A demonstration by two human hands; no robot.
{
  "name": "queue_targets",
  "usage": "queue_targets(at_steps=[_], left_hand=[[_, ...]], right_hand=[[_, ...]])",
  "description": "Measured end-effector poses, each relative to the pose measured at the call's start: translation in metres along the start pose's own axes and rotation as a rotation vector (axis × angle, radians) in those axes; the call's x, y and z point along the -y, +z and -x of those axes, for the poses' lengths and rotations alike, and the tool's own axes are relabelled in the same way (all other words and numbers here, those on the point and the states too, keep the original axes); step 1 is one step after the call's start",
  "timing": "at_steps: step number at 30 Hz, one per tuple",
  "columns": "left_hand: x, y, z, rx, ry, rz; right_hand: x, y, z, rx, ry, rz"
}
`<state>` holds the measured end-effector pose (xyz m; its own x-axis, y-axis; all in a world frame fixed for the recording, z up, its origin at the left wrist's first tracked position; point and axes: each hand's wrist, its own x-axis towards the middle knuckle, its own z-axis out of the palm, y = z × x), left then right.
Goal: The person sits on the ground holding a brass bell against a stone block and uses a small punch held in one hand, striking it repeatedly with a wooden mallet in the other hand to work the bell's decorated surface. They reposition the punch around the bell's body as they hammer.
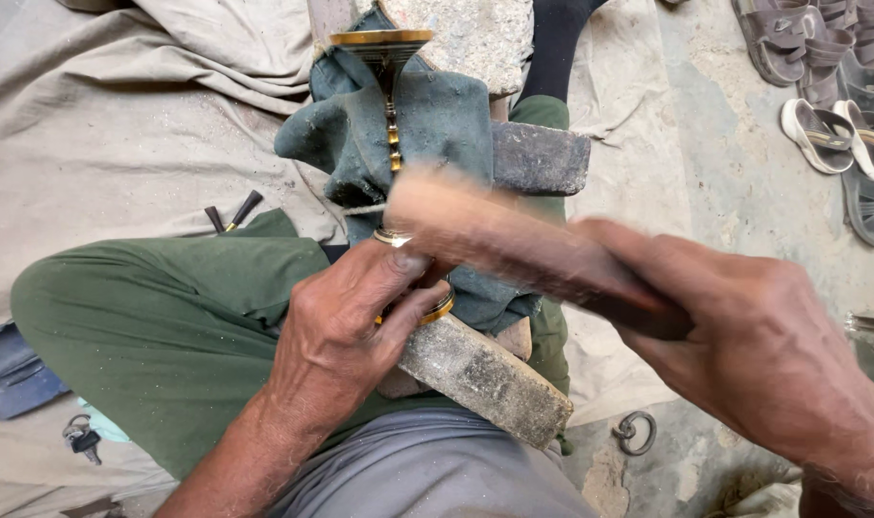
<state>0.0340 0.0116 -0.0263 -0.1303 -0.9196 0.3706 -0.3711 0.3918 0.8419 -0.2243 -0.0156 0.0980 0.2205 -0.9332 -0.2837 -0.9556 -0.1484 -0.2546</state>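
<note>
— Two hands at work? Where's the slim golden brass piece?
— Under the left hand, pinned onto dark green cloth. The right hand grips a blurred wooden stick above it.

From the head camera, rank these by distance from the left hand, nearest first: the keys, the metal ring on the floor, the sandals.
1. Keys, floor to the left of the left hand.
2. Metal ring, floor lower right; close to the keys' distance, hard to separate.
3. Sandals, top right corner, clearly farthest.
</note>
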Motion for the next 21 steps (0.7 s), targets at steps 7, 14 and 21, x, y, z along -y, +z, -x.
queue_targets(at_steps=[7, 14, 21], left_hand=[[0.001, -0.001, -0.003, 0.006, -0.002, -0.033], [0.001, -0.003, -0.001, 0.028, -0.025, 0.015], [0.0, -0.003, -0.006, -0.007, 0.023, 0.04]], right_hand=[[-0.009, -0.002, 0.002, -0.075, -0.181, 0.055], [-0.023, -0.001, 0.009, -0.192, -0.283, 0.109], [-0.029, -0.004, 0.015, -0.114, -0.091, 0.084]])
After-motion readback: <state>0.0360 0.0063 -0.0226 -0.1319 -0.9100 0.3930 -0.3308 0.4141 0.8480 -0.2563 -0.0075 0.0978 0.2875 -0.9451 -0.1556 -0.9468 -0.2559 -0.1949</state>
